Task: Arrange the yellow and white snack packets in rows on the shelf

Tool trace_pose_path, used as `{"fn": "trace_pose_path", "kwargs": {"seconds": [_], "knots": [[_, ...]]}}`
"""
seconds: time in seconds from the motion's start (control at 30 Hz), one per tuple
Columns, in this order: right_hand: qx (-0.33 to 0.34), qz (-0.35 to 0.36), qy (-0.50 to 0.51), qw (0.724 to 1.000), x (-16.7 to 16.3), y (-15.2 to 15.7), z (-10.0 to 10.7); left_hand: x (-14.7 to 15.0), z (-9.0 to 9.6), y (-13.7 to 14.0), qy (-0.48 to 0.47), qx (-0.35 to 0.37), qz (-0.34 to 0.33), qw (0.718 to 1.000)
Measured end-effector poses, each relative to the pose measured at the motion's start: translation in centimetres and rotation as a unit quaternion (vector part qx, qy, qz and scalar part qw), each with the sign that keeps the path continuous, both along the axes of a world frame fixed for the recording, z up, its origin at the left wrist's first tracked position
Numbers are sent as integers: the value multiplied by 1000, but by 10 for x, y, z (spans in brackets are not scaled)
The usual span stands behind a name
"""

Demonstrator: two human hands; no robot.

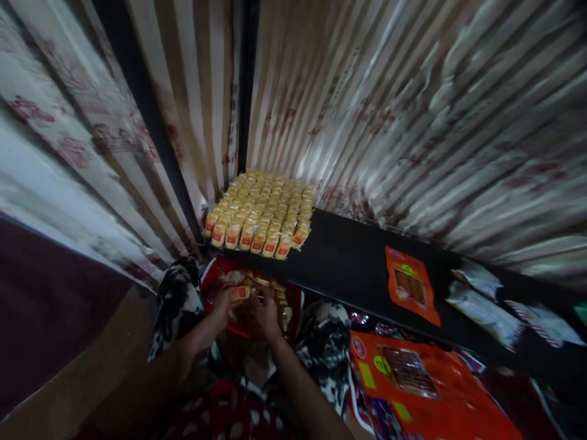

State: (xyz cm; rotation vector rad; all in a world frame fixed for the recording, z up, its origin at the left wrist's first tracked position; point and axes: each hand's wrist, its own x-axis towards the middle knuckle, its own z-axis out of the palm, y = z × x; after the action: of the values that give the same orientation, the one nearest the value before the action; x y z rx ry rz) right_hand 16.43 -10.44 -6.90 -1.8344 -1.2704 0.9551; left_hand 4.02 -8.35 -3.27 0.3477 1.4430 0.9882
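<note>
Between my knees sits a red basket (300, 300) holding several small wrapped packets (285, 315). My left hand (223, 304) is closed around one small yellow snack packet (241, 293) with a red label, just above the basket's left side. Inside the basket, my right hand (266, 310) has its fingers curled down among the packets; dim light and blur hide what they hold. On the black shelf in front of me, many matching yellow packets (261, 211) stand in tight rows, red labels facing me along the front.
An orange pouch (411, 284) and white packets (486, 305) lie on the black shelf (342, 256) to the right. Below them, a larger orange bag (413, 379) rests over other packaging. Striped curtains (367, 110) hang behind the shelf; a dark post (151, 116) stands left.
</note>
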Motion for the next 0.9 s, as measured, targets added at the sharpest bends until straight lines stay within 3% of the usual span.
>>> {"fn": "trace_pose_path", "kwargs": {"seconds": [0.2, 0.37, 0.47, 0.57, 0.73, 0.9], "knots": [[46, -34, 69, 996, 16, -14, 30, 9, 37, -4, -75, 32, -32, 996], [143, -4, -77, 987, 30, -22, 66, 15, 50, 0, 33, 112, -174, 978], [152, 51, -83, 984, 38, -20, 80, 21, 58, 8, 98, 164, -253, 948], [154, 74, -59, 984, 45, -16, 87, 32, 71, 18, 155, 215, -283, 922], [164, 42, -14, 986, 66, -8, 94, 57, 93, 28, 210, 254, -333, 883], [176, -24, 73, 981, 94, 10, 94, 87, 98, 35, 193, 304, -324, 875]]}}
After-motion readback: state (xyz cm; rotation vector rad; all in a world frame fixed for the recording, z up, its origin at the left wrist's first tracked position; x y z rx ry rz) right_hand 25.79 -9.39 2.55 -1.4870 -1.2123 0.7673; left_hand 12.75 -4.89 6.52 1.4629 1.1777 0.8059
